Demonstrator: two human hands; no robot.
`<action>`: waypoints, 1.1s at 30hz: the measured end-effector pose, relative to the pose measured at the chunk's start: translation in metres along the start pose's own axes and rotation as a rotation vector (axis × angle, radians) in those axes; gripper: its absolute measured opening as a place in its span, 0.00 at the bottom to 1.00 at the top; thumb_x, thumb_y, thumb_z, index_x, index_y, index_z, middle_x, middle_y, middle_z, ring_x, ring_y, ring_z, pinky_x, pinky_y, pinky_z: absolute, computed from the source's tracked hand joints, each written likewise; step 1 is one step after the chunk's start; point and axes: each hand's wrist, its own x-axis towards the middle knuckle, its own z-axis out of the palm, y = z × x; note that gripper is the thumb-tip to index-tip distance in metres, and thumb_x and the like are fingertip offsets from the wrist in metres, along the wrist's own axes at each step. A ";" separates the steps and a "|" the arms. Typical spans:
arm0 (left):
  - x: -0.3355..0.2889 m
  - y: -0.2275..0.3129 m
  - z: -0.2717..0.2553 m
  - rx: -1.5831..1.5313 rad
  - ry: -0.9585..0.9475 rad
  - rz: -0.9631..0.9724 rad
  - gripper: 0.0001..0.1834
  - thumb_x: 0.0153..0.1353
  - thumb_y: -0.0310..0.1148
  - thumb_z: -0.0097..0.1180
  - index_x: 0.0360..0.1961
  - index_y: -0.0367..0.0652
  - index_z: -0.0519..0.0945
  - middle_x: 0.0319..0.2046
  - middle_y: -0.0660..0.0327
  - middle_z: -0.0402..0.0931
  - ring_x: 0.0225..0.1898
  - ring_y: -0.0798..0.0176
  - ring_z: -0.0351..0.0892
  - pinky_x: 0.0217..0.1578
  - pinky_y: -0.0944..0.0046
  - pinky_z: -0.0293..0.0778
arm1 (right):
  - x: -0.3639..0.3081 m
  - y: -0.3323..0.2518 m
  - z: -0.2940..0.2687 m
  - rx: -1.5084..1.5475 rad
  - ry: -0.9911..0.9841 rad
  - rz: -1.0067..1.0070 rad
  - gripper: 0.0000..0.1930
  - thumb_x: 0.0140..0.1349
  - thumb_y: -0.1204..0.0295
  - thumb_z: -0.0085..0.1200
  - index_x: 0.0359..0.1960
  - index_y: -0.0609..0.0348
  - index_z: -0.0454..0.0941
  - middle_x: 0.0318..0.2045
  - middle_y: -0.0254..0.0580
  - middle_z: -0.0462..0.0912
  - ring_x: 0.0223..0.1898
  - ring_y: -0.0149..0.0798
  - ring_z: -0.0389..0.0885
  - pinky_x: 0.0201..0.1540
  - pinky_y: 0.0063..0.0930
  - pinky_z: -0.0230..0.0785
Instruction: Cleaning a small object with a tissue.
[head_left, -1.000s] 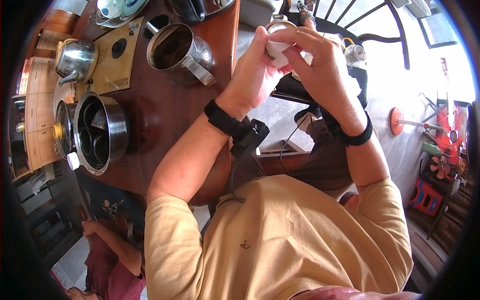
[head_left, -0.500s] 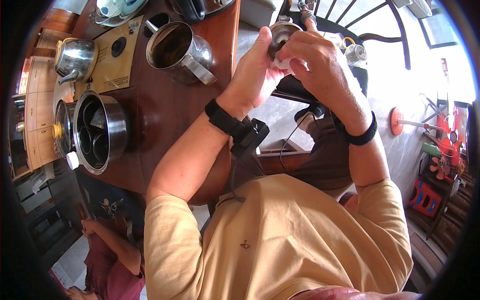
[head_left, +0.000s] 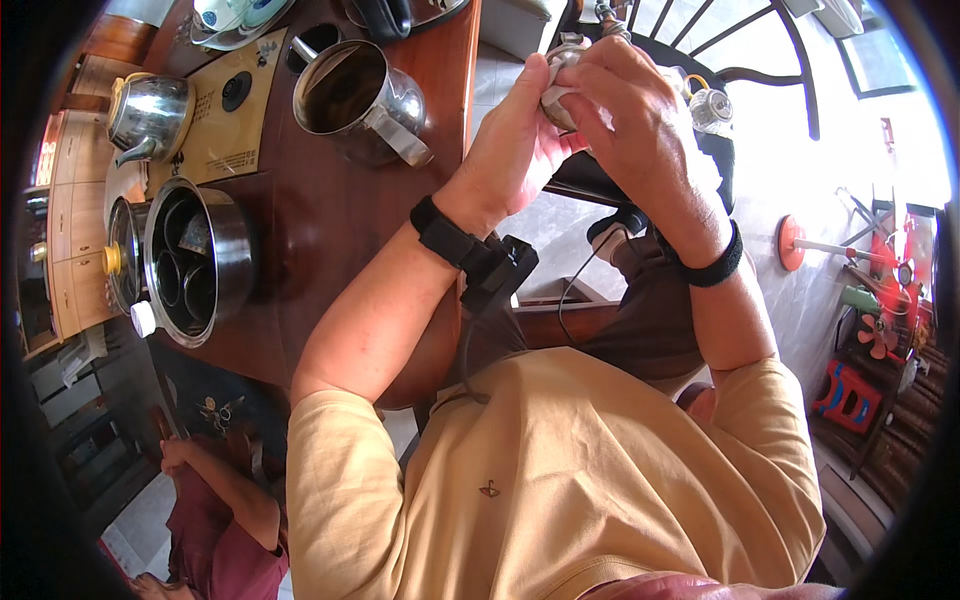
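Above the table's right edge, my left hand (head_left: 513, 140) is closed around a small round metal piece (head_left: 557, 110), its thumb along the near side. It looks like a lid, but fingers and tissue cover most of it. My right hand (head_left: 648, 115) presses a crumpled white tissue or cloth (head_left: 570, 62) against it with bent fingers. To the left of my hands, an uncovered steel pitcher (head_left: 345, 90) with a flat handle stands on the dark wooden table (head_left: 330, 220).
A steel pot (head_left: 225, 260) holding dark cups stands at the table's left, near a steel kettle (head_left: 160, 115). Teaware (head_left: 235, 15) sits at the far left. A black chair (head_left: 800, 75) and glass teapot (head_left: 711, 108) are ahead right. Another person (head_left: 225, 520) sits lower left.
My right hand has shifted slightly up and over the metal piece. The tissue now covers the shiny hollow face that showed before. My left hand stays in nearly the same place.
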 end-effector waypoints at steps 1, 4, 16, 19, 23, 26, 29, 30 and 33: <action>0.000 0.001 0.000 0.001 -0.008 0.005 0.25 0.74 0.53 0.33 0.58 0.48 0.70 0.52 0.66 0.73 0.52 0.68 0.71 0.54 0.58 0.66 | 0.001 -0.002 -0.001 -0.010 -0.040 -0.026 0.03 0.52 0.78 0.59 0.29 0.56 0.80 0.31 0.41 0.75 0.36 0.44 0.78 0.47 0.46 0.69; 0.000 0.001 0.000 0.006 -0.008 0.015 0.26 0.74 0.53 0.32 0.58 0.48 0.70 0.52 0.66 0.73 0.53 0.68 0.71 0.54 0.58 0.66 | 0.001 -0.001 -0.005 -0.036 -0.108 -0.056 0.03 0.53 0.78 0.59 0.29 0.55 0.80 0.31 0.40 0.74 0.38 0.44 0.78 0.50 0.47 0.69; 0.000 0.001 0.004 0.021 0.054 0.028 0.25 0.74 0.53 0.34 0.56 0.48 0.72 0.50 0.66 0.75 0.50 0.68 0.72 0.52 0.59 0.67 | -0.004 0.004 -0.008 0.006 -0.217 0.002 0.06 0.48 0.81 0.60 0.26 0.55 0.79 0.32 0.39 0.74 0.40 0.45 0.79 0.59 0.63 0.60; 0.002 -0.002 -0.001 -0.002 0.046 0.032 0.26 0.74 0.53 0.34 0.56 0.45 0.72 0.50 0.64 0.75 0.50 0.68 0.73 0.51 0.60 0.68 | -0.002 0.006 -0.011 0.083 -0.226 0.080 0.09 0.46 0.83 0.60 0.26 0.53 0.81 0.32 0.39 0.74 0.41 0.44 0.79 0.59 0.63 0.60; -0.001 0.003 0.000 0.027 0.055 -0.006 0.27 0.74 0.53 0.34 0.56 0.43 0.72 0.49 0.63 0.75 0.50 0.66 0.74 0.52 0.61 0.69 | -0.006 0.005 -0.007 0.063 -0.239 -0.006 0.10 0.47 0.83 0.59 0.28 0.51 0.83 0.32 0.38 0.73 0.42 0.42 0.78 0.58 0.61 0.62; 0.001 0.003 0.000 -0.024 0.113 0.022 0.27 0.74 0.52 0.34 0.56 0.41 0.72 0.50 0.61 0.75 0.51 0.64 0.74 0.54 0.60 0.68 | -0.003 0.006 -0.012 -0.029 -0.210 -0.101 0.12 0.46 0.87 0.57 0.30 0.57 0.83 0.34 0.40 0.73 0.39 0.44 0.77 0.39 0.36 0.70; 0.000 0.004 0.001 -0.003 0.045 0.036 0.27 0.74 0.51 0.34 0.56 0.40 0.71 0.51 0.61 0.74 0.52 0.63 0.74 0.57 0.59 0.67 | -0.001 0.003 -0.019 -0.147 -0.253 -0.080 0.12 0.46 0.87 0.58 0.28 0.55 0.83 0.34 0.39 0.72 0.41 0.42 0.76 0.41 0.36 0.68; 0.000 0.005 0.002 -0.018 0.044 0.047 0.27 0.75 0.51 0.33 0.56 0.39 0.71 0.51 0.60 0.74 0.53 0.63 0.73 0.57 0.59 0.67 | -0.002 0.007 -0.017 -0.109 -0.230 -0.045 0.11 0.47 0.86 0.57 0.28 0.55 0.84 0.34 0.39 0.72 0.41 0.42 0.76 0.45 0.41 0.67; 0.000 0.004 0.001 -0.030 0.050 0.054 0.27 0.75 0.51 0.33 0.56 0.38 0.71 0.52 0.60 0.74 0.54 0.63 0.73 0.57 0.60 0.67 | -0.003 0.006 -0.017 -0.081 -0.218 -0.015 0.10 0.48 0.85 0.56 0.27 0.55 0.84 0.35 0.39 0.72 0.41 0.42 0.75 0.50 0.46 0.66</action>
